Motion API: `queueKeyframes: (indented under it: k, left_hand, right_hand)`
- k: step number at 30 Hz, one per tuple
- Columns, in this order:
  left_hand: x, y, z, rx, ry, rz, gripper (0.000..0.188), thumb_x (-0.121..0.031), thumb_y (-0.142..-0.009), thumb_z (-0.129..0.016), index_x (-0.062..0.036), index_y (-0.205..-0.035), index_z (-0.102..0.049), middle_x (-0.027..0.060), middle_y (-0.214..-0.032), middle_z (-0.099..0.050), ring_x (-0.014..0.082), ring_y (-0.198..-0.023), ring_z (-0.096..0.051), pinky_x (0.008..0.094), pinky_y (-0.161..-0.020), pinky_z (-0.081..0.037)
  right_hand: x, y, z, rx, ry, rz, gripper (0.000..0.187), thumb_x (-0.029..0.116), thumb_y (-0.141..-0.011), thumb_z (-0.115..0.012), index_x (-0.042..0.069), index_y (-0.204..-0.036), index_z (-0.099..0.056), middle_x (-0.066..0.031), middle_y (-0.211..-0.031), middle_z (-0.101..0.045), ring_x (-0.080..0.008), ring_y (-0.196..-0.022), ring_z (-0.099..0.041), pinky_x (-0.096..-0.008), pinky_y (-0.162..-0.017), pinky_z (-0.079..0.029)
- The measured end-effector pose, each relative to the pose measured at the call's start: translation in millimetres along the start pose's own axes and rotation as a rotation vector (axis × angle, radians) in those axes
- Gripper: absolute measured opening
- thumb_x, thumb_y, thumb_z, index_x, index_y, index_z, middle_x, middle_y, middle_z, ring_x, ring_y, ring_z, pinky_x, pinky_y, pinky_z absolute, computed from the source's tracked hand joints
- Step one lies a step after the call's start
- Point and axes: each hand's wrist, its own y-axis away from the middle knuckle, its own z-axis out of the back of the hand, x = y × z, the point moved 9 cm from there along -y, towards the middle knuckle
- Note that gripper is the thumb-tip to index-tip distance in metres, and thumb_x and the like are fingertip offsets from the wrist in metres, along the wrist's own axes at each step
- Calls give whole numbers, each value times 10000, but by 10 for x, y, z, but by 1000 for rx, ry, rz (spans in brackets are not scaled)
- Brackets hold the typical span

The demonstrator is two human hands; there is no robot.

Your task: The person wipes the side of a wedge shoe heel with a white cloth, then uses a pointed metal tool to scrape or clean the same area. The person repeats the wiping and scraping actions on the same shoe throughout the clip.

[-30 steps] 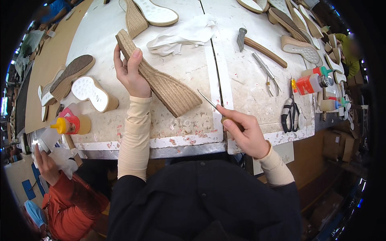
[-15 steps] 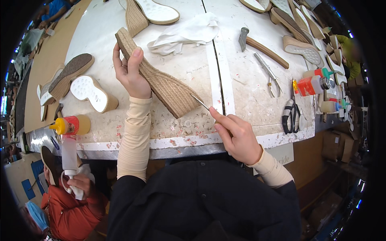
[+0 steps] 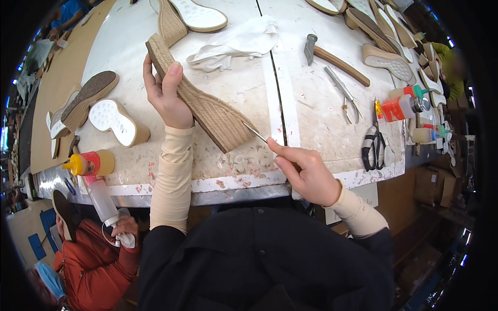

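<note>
My left hand [image 3: 168,101] is closed around the narrow front part of a wedge shoe sole [image 3: 215,115]. Woven straw-coloured rope covers the sole's side, with a dark brown bottom edge. It is held tilted above the table, its thick heel end toward the lower right. My right hand [image 3: 314,176] pinches a thin pointed metal tool [image 3: 255,131], like an awl, its handle hidden in the fingers. The tip touches the woven side near the heel. Beyond the sole lies a crumpled white cloth [image 3: 236,44].
A hammer [image 3: 340,65], pliers [image 3: 345,96] and black-handled scissors [image 3: 374,147] lie right on the worktable [image 3: 321,135]. Glue bottles [image 3: 399,108] stand beyond. More wedge soles [image 3: 118,122] lie left and far right. At lower left, a co-worker's hand [image 3: 126,227] holds a squeeze bottle [image 3: 101,199].
My hands, the sole and the tool keep nearly the same pose, with the tip still at the woven side. The co-worker's hand has moved right and the squeeze bottle has tilted.
</note>
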Motion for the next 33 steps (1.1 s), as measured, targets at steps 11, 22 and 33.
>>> queueKeyframes:
  k: [11,22,33]
  left_hand:
    - [116,-58,96,-38,11,24,660,-186,-825,-661,70,-1352,-358,90,-935,-595,126,-846,-528,239,-793,-418]
    - [186,-63,166,-87,-53,45,577,-214,-847,-630,50,-1307,-402,104,-944,-592,136,-825,-543,250,-744,-442]
    - [419,-125,259,-152,-80,87,372,-311,-877,-577,-27,-1115,-547,99,-854,-565,144,-682,-546,255,-610,-465]
  right_hand:
    - [1,133,154,-70,32,-15,360,70,-885,-601,16,-1241,-589,-157,-693,-599,-268,-579,-558,-340,-572,-443]
    - [-136,9,-3,64,-114,-137,325,58,-945,-518,-9,-1259,-572,-50,-679,-535,-70,-563,-434,-234,-538,-387]
    - [-111,214,-18,-180,-30,55,376,24,-888,-582,8,-1264,-572,-101,-741,-606,-145,-570,-502,-265,-557,-421]
